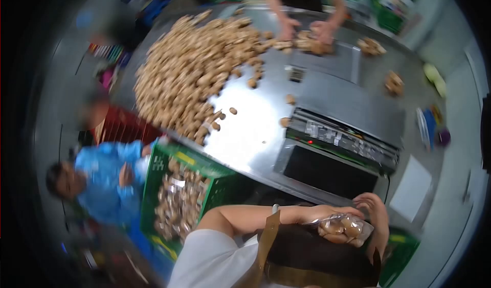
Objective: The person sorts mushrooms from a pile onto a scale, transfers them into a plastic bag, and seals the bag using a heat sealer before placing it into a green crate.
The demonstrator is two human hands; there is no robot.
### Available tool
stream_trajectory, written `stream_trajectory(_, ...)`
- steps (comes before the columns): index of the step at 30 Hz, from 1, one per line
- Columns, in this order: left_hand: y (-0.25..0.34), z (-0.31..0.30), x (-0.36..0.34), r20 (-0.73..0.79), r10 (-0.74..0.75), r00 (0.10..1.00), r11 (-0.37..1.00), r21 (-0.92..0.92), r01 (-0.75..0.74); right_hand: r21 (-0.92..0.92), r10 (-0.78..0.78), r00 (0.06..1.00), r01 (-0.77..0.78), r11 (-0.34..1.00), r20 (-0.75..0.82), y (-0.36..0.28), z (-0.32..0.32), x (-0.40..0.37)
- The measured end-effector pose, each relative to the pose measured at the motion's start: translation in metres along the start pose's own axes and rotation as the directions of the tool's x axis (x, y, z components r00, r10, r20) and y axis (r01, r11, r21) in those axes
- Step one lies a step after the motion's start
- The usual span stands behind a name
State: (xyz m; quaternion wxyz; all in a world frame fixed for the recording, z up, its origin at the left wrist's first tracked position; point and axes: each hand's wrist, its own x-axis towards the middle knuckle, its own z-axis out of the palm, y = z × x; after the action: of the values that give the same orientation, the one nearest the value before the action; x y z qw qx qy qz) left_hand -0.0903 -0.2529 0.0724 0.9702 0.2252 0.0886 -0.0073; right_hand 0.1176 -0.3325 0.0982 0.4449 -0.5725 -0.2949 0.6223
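Far to the left of the fingers, a person in a blue top [105,178] stands beside a green crate [153,178] filled with wrapped packs. Up and to the left of the fingers, well apart from them, a broad heap of brown round produce [189,68] covers much of a steel table [250,129], with a few loose pieces strayed onto the bare metal. Just above the fingers, a dark machine [337,155] with a long slot sits at the table's near edge. Far beyond it, at the table's other side, a co-worker's hands [304,30] rest among more of the produce. The left hand [319,214] comes in from a white sleeve, and its fingers are closed over the upper left edge of a clear packet [345,227] that holds a few of the brown pieces. The right hand [378,224] wraps the packet's right end, fingers bent close around it. The packet is held between the two hands, in front of a brown apron [307,257] and just below the machine. Blur hides how the thumbs lie.
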Motion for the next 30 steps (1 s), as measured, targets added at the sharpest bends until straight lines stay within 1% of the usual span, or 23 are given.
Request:
stream_trajectory(1, -0.011, -0.028, -0.003, 0.059, 0.045, 0.997, 0.999, -0.018, -0.044, 0.173, -0.058, 0.998, 0.064, 0.983, -0.039, -0.014, 0.013, 0.001)
stream_trajectory(2, -0.046, -0.058, 0.002, -0.062, 0.252, 0.966, 0.968, 0.03, -0.25, -0.073, -0.083, 0.985, 0.095, 0.993, 0.153, -0.017, 0.016, 0.005)
stream_trajectory(3, -0.049, -0.064, -0.01, -0.185, 0.289, 0.939, 0.957, 0.052, -0.285, -0.296, -0.078, 0.938, 0.185, 0.937, 0.339, -0.019, 0.014, 0.012)
stream_trajectory(5, -0.041, -0.076, -0.039, -0.409, 0.358, 0.84, 0.933, 0.115, -0.342, -0.192, 0.045, 0.957, 0.012, 0.981, 0.285, -0.008, 0.029, 0.052)
stream_trajectory(6, -0.041, -0.083, -0.051, -0.506, 0.461, 0.729, 0.876, 0.127, -0.466, -0.127, 0.087, 0.964, -0.056, 0.99, 0.251, -0.006, 0.042, 0.071)
stream_trajectory(7, -0.043, -0.089, -0.064, -0.596, 0.541, 0.594, 0.802, 0.153, -0.577, -0.059, 0.137, 0.966, -0.127, 0.99, 0.221, -0.003, 0.057, 0.09)
stream_trajectory(8, -0.027, -0.077, -0.089, -0.658, 0.465, 0.592, 0.647, -0.203, -0.735, -0.056, 0.09, 0.978, -0.081, 0.995, 0.189, 0.0, 0.077, 0.104)
stream_trajectory(9, -0.039, -0.093, -0.109, -0.563, 0.582, 0.587, 0.475, -0.351, -0.807, -0.064, 0.015, 0.988, -0.005, 0.998, 0.151, 0.005, 0.105, 0.117)
stream_trajectory(11, -0.025, -0.051, -0.154, -0.63, 0.725, 0.278, 0.268, -0.114, -0.957, -0.236, -0.104, 0.983, 0.137, 0.962, 0.149, 0.013, 0.174, 0.128)
stream_trajectory(12, -0.035, -0.058, -0.167, -0.727, 0.684, 0.061, 0.291, 0.195, -0.937, -0.35, -0.149, 0.916, 0.288, 0.891, 0.373, 0.019, 0.205, 0.129)
stream_trajectory(13, -0.042, -0.06, -0.182, -0.752, 0.636, -0.174, 0.335, 0.472, -0.815, -0.41, -0.156, 0.797, 0.454, 0.791, 0.583, 0.025, 0.233, 0.126)
stream_trajectory(14, -0.052, -0.061, -0.212, -0.791, 0.542, -0.283, 0.343, 0.516, -0.785, -0.36, -0.125, 0.673, 0.532, 0.766, 0.729, 0.03, 0.26, 0.12)
stream_trajectory(15, -0.066, -0.057, -0.251, -0.856, 0.434, -0.281, 0.258, 0.417, -0.871, -0.298, -0.085, 0.528, 0.597, 0.745, 0.845, 0.034, 0.285, 0.113)
stream_trajectory(16, -0.082, -0.043, -0.286, -0.851, 0.402, -0.338, 0.125, 0.416, -0.901, -0.208, -0.077, 0.373, 0.662, 0.72, 0.925, 0.029, 0.307, 0.105)
stream_trajectory(17, -0.105, -0.034, -0.324, -0.809, 0.364, -0.461, 0.114, 0.53, -0.84, -0.106, -0.066, 0.211, 0.71, 0.696, 0.975, 0.021, 0.324, 0.099)
stream_trajectory(18, -0.149, -0.041, -0.373, -0.749, 0.354, -0.56, 0.112, 0.628, -0.77, -0.028, -0.129, 0.131, 0.799, 0.601, 0.983, 0.017, 0.335, 0.097)
stream_trajectory(20, -0.194, -0.007, -0.449, -0.537, 0.194, -0.821, 0.307, 0.828, -0.469, -0.135, -0.028, 0.23, 0.663, 0.736, 0.973, 0.025, 0.338, 0.107)
stream_trajectory(21, -0.235, -0.003, -0.487, -0.425, 0.083, -0.901, 0.555, 0.771, -0.313, -0.194, 0.033, 0.276, 0.583, 0.789, 0.961, 0.03, 0.334, 0.113)
stream_trajectory(23, -0.3, -0.009, -0.537, -0.305, -0.074, -0.949, 0.769, 0.588, -0.249, -0.258, 0.019, 0.403, 0.548, 0.796, 0.915, 0.05, 0.32, 0.127)
stream_trajectory(25, -0.345, -0.018, -0.564, -0.237, -0.124, -0.964, 0.972, 0.168, -0.166, -0.393, 0.115, 0.503, 0.492, 0.777, 0.857, 0.068, 0.301, 0.137)
stream_trajectory(26, -0.358, -0.027, -0.569, -0.203, -0.13, -0.97, 0.991, -0.065, -0.12, -0.405, 0.142, 0.484, 0.496, 0.768, 0.863, 0.069, 0.299, 0.134)
stream_trajectory(29, -0.37, -0.05, -0.57, -0.15, -0.171, -0.974, 0.982, -0.112, -0.155, -0.423, 0.209, 0.423, 0.515, 0.745, 0.882, 0.07, 0.298, 0.124)
stream_trajectory(30, -0.349, -0.043, -0.561, -0.177, -0.228, -0.958, 0.97, -0.125, -0.208, -0.436, 0.232, 0.414, 0.511, 0.741, 0.88, 0.069, 0.299, 0.121)
